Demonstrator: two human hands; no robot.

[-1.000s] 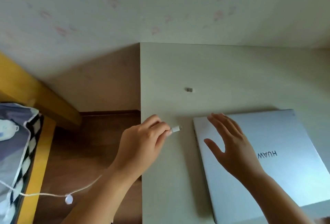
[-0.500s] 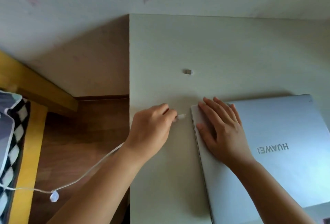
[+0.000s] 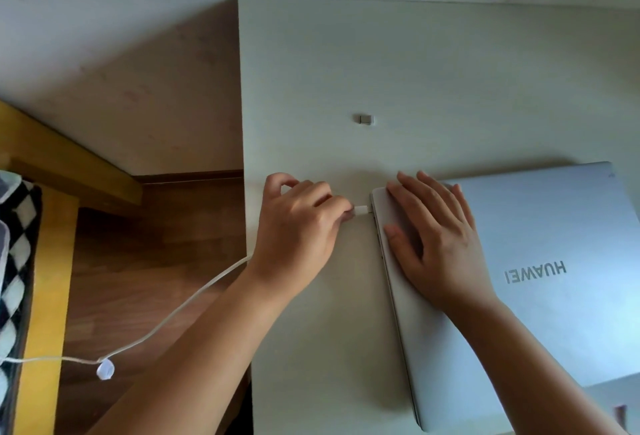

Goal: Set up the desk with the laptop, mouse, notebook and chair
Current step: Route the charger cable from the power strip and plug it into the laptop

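Observation:
A closed silver laptop (image 3: 540, 261) lies on the pale desk (image 3: 415, 71), its lid logo facing away from me. My right hand (image 3: 436, 237) lies flat on the lid's left part, fingers spread. My left hand (image 3: 298, 226) pinches the white plug of a charging cable (image 3: 361, 209), whose tip touches the laptop's left edge. The white cable (image 3: 180, 306) trails from my left wrist down to the left over the floor. Mouse, notebook and chair are out of view.
A tiny grey block (image 3: 365, 119) sits on the desk beyond the hands. Left of the desk lies wooden floor (image 3: 138, 261), then a yellow wooden frame (image 3: 45, 278) with checkered bedding (image 3: 14, 261). The desk's back edge meets the wall.
My left hand has carried the plug right until it meets the laptop's left edge. My right hand has come down from hovering and now rests flat on the lid.

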